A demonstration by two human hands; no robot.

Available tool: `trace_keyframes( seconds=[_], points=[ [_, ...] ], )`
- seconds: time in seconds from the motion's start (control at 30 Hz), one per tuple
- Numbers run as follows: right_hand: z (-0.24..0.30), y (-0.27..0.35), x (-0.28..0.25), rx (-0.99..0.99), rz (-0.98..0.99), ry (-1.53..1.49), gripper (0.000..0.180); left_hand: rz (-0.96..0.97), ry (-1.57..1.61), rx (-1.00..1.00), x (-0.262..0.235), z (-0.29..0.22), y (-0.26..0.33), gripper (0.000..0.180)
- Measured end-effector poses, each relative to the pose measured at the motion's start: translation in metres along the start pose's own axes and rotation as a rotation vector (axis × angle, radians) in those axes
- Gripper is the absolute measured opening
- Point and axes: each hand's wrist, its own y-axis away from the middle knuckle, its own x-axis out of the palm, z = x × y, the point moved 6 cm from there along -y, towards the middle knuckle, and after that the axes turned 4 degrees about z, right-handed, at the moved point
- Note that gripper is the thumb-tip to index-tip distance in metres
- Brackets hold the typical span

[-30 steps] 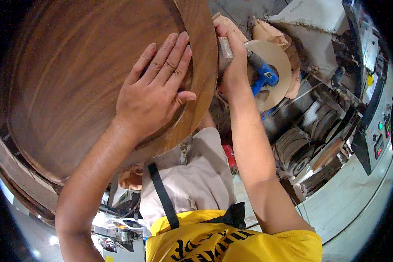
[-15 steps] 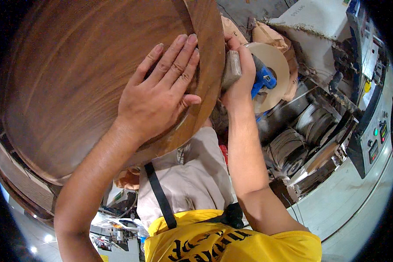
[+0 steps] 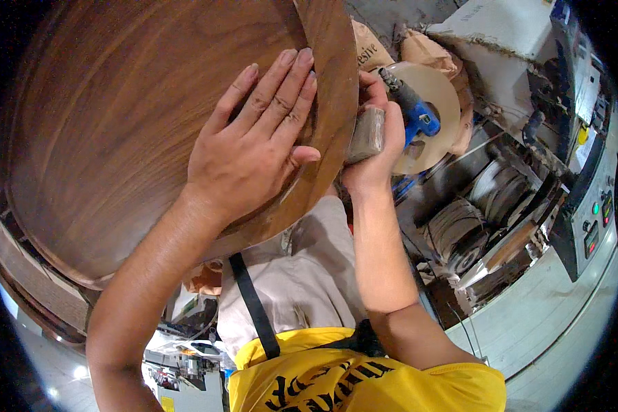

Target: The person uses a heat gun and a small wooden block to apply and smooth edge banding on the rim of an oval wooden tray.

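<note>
The left hand [image 3: 254,147] lay flat and open on the big round wooden tray [image 3: 144,130], steadying it, while the right hand [image 3: 374,147] gripped a sanding block [image 3: 366,134] against its rim. Sanding the edge looked underway; the next stroke would need even pressure along the curve. Behind stood a disc sander [image 3: 429,110], sandpaper rolls [image 3: 460,230] and a grey machine [image 3: 584,206].
</note>
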Motion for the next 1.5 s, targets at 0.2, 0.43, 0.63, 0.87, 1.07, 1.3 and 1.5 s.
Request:
trace_keyframes(
  seconds=[0.2,0.43,0.63,0.87,1.07,1.3,1.5],
  points=[
    [0.002,0.013,-0.001,-0.003,-0.041,0.016,0.031,-0.001,0.004,-0.004,0.0,-0.002,-0.002,0.073],
    [-0.011,0.028,-0.007,0.038,-0.061,-0.194,0.037,-0.007,0.0,0.001,-0.001,-0.002,-0.002,0.072],
    [-0.016,0.035,-0.002,0.03,-0.128,-0.291,0.04,-0.018,0.0,0.003,0.0,-0.002,-0.001,0.072],
    [-0.037,0.054,-0.008,0.016,-0.168,-0.354,0.039,-0.018,-0.016,0.004,0.002,-0.002,0.0,0.073],
    [-0.048,0.063,-0.008,0.027,-0.213,-0.364,0.038,-0.034,0.008,0.008,0.001,0.0,0.001,0.074],
    [-0.048,0.085,0.005,0.111,-0.338,-0.43,0.038,-0.03,0.011,0.001,-0.001,-0.002,0.001,0.074],
    [-0.047,0.049,-0.012,0.098,-0.215,-0.303,0.033,-0.031,-0.004,-0.012,0.003,0.001,0.003,0.074]
  ],
)
